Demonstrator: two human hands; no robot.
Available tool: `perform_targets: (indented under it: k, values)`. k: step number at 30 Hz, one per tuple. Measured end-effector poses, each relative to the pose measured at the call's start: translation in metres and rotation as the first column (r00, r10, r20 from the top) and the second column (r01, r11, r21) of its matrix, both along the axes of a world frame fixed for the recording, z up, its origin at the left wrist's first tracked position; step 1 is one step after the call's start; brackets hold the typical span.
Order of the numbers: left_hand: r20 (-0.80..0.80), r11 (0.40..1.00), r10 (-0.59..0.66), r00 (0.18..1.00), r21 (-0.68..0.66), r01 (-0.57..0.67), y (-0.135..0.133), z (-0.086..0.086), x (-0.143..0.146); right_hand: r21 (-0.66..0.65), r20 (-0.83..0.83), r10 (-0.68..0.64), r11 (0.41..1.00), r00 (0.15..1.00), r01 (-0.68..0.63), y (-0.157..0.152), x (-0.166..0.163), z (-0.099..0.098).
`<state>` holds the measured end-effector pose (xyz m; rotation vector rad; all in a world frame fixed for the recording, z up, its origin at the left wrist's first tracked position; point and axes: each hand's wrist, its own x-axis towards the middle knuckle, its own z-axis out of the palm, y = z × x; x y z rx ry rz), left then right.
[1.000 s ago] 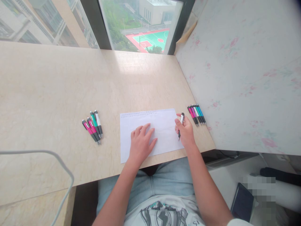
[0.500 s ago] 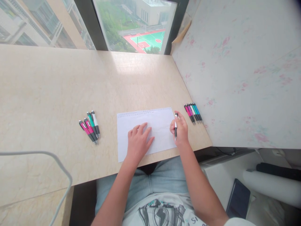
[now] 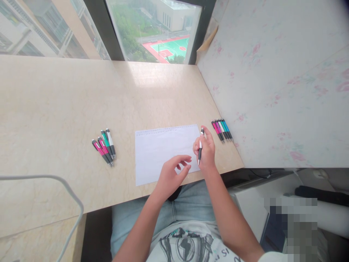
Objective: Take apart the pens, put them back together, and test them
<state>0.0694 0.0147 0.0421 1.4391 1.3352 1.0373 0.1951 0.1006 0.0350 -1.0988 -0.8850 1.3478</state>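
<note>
My right hand [image 3: 206, 153] grips a white and black pen [image 3: 200, 147] over the right edge of a white sheet of paper [image 3: 158, 149]. The pen's metal tip points down toward me, and its clicker end is up. My left hand [image 3: 174, 173] hovers at the paper's near edge, thumb and fingers curved and apart, holding nothing, close to the pen tip. Rows of small handwritten marks run along the top of the sheet. Right of my right hand lies a row of several coloured pens [image 3: 222, 130].
Another group of pens [image 3: 105, 147], pink, green and white, lies left of the paper on the beige tabletop [image 3: 68, 98]. A grey cable [image 3: 65, 183] curves over the left front. A flowered wall [image 3: 272, 91] bounds the right side, and a window [image 3: 155, 32] the back.
My left hand has lifted off the paper and moved right and toward me, close to the pen tip. My right hand, still gripping the pen, has shifted slightly left.
</note>
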Motion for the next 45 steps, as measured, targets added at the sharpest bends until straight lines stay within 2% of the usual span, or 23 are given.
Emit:
perform_targets:
  k: [3,5,8,12,13,15,18,21,22,24,28,32,36,40,45]
  values:
    - [0.009,1.000,0.007,1.000,-0.003,-0.007,-0.002,-0.003,0.003,0.008,0.009,-0.013,1.000,1.000,0.013,0.000,0.000,-0.001]
    - [-0.060,0.999,0.024,0.998,0.033,-0.022,-0.001,-0.007,0.002,0.006,0.035,-0.018,1.000,0.999,0.018,0.000,0.001,-0.004]
    - [-0.296,0.991,0.078,0.952,0.131,-0.041,0.000,-0.013,-0.003,-0.018,0.105,0.038,0.999,0.994,-0.036,0.001,0.005,-0.013]
    - [-0.581,0.979,0.128,0.804,0.205,-0.007,0.001,-0.020,-0.007,-0.094,0.320,0.157,0.987,0.934,-0.133,0.005,0.026,-0.026]
    - [-0.618,0.978,0.132,0.775,0.208,-0.001,0.001,-0.022,-0.007,-0.111,0.416,0.178,0.983,0.892,-0.145,0.007,0.035,-0.028]
    - [-0.667,0.978,0.135,0.733,0.207,0.009,0.001,-0.026,-0.008,-0.074,0.637,0.127,0.992,0.760,-0.103,0.013,0.052,-0.032]
    - [-0.700,0.980,0.129,0.702,0.198,0.018,0.000,-0.033,-0.009,-0.001,0.887,0.031,0.998,0.460,-0.064,0.023,0.074,-0.032]
    - [-0.708,0.979,0.137,0.693,0.202,0.012,-0.002,-0.038,-0.009,0.034,0.989,-0.023,0.997,0.146,-0.073,0.030,0.084,-0.028]
    - [-0.708,0.979,0.141,0.692,0.205,0.010,-0.002,-0.039,-0.009,0.039,0.997,-0.033,0.996,0.072,-0.082,0.031,0.085,-0.027]
    - [-0.707,0.978,0.144,0.692,0.210,0.010,-0.002,-0.039,-0.010,0.051,0.998,-0.053,0.994,-0.018,-0.095,0.029,0.084,-0.026]
    - [-0.702,0.978,0.137,0.699,0.209,0.018,-0.003,-0.038,-0.010,0.063,0.995,-0.067,0.996,-0.069,-0.067,0.021,0.082,-0.028]
    - [-0.699,0.977,0.145,0.701,0.215,0.013,-0.003,-0.038,-0.010,0.068,0.996,-0.071,0.997,-0.060,-0.045,0.018,0.084,-0.032]
    - [-0.695,0.976,0.149,0.703,0.219,0.010,-0.003,-0.038,-0.010,0.137,0.989,-0.138,0.990,-0.051,-0.012,0.030,0.090,-0.032]
    - [-0.698,0.978,0.139,0.702,0.208,0.013,-0.003,-0.038,-0.011,0.188,0.976,-0.182,0.981,-0.116,0.043,0.048,0.094,-0.029]
    - [-0.700,0.979,0.134,0.701,0.202,0.014,-0.003,-0.038,-0.011,0.166,0.973,-0.149,0.982,-0.177,0.088,0.059,0.092,-0.029]
